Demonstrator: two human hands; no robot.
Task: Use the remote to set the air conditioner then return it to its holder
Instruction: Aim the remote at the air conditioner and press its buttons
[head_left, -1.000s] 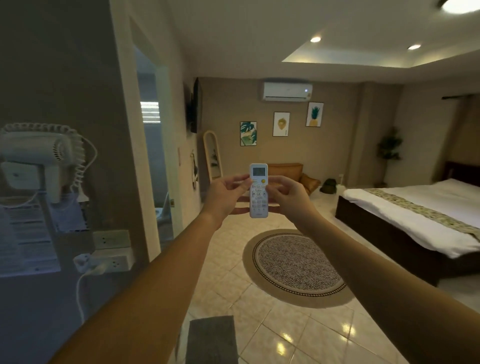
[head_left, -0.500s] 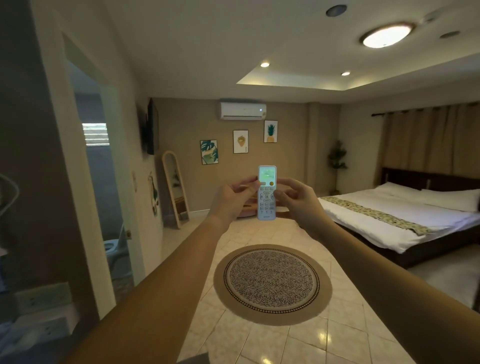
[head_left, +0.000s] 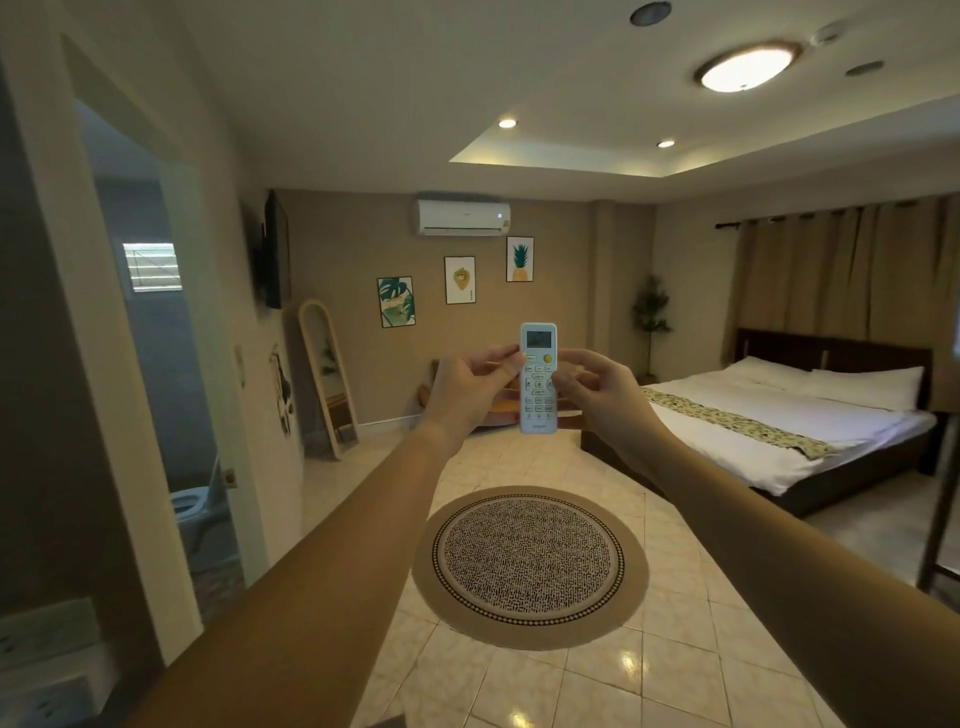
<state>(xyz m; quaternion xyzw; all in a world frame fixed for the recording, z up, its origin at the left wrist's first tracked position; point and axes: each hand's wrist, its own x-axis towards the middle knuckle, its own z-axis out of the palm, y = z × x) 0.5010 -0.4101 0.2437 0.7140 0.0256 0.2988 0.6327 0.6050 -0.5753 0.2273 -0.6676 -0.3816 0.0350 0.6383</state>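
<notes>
Fingertips of both hands pinch a white remote (head_left: 538, 378) by its long edges and hold it upright at arm's length, in mid-air near the middle of the view. The left hand (head_left: 464, 391) has thumb and forefinger closed on the remote's left edge just below its small grey screen, with the other fingers curled loosely behind. The right hand (head_left: 605, 389) grips the right edge a little lower, its thumb lying across the buttons on that side and its remaining fingers bent. The screen faces the viewer at the top of the remote, a round yellow button sits just under it on the right, and rows of pale buttons run down to the bottom end, which hangs free below both hands. Two bare forearms reach in from the lower corners of the view. Straight beyond the remote, high on the far wall, a white air conditioner (head_left: 462, 216) is mounted close under the ceiling, with a small light showing near its right end. Three framed pictures (head_left: 460, 279) hang below it. On the tiled floor beneath the hands lies a round woven rug (head_left: 530, 566). A bed (head_left: 789, 421) with white sheets stands along the right side of the room, and an arched mirror (head_left: 328, 376) leans against the left wall beside an open doorway (head_left: 156, 332). No holder for the remote can be made out.
</notes>
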